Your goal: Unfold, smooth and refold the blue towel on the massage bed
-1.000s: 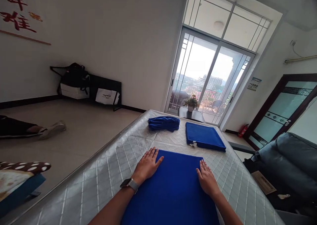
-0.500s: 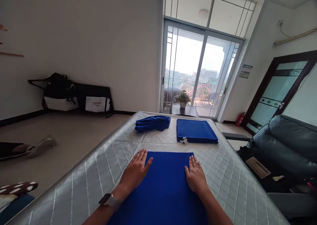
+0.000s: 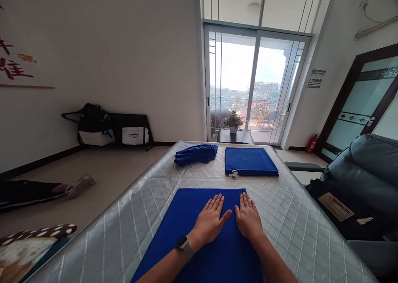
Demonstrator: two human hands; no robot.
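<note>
Both palms flat, fingers spread, gripping nothing: left hand and right hand press side by side on blue towel, lower centre, on quilted table. Risk: sliding palms could bunch the cloth. Folded towel and crumpled towel above.

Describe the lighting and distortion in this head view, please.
Head view: daylight through the balcony door is overexposed, the sky nearly white; the wide lens bows the walls and stretches the table; both hands, left hand, right hand, and the blue towel stay sharp.
</note>
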